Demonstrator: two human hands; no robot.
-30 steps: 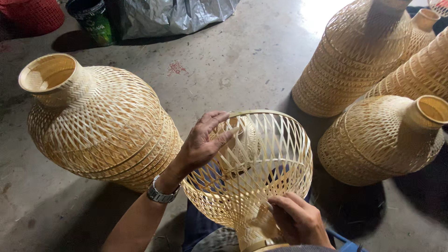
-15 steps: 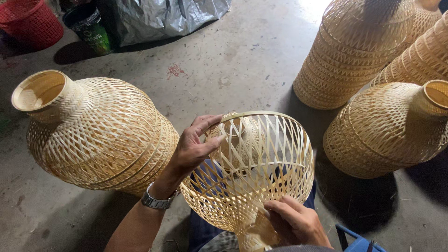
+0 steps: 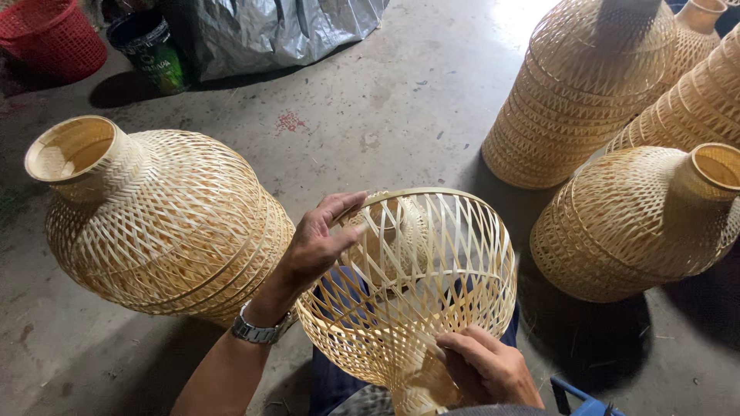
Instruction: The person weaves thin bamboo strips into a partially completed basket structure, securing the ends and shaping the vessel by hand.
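Observation:
An open-weave bamboo lampshade (image 3: 432, 285) lies tilted across my lap, its wide hooped mouth pointing away from me. My left hand (image 3: 316, 243), a metal watch on its wrist, grips the left side of the rim with the fingers curled over the hoop. My right hand (image 3: 486, 366) holds the narrow neck end near the bottom of the view, fingers pressed on the strips. Blue trousers show through the weave.
A stack of finished bamboo shades (image 3: 162, 223) lies on its side to the left. More stacks stand and lie at the right (image 3: 632, 223) and far right (image 3: 586, 85). A red basket (image 3: 54, 38), a dark bucket (image 3: 150, 50) and a silver plastic sheet (image 3: 277, 31) sit at the back on the concrete floor.
The view has shifted slightly, so the stacks sit a little lower and to the right. My hands keep their hold; the right fingers have shifted a little on the neck.

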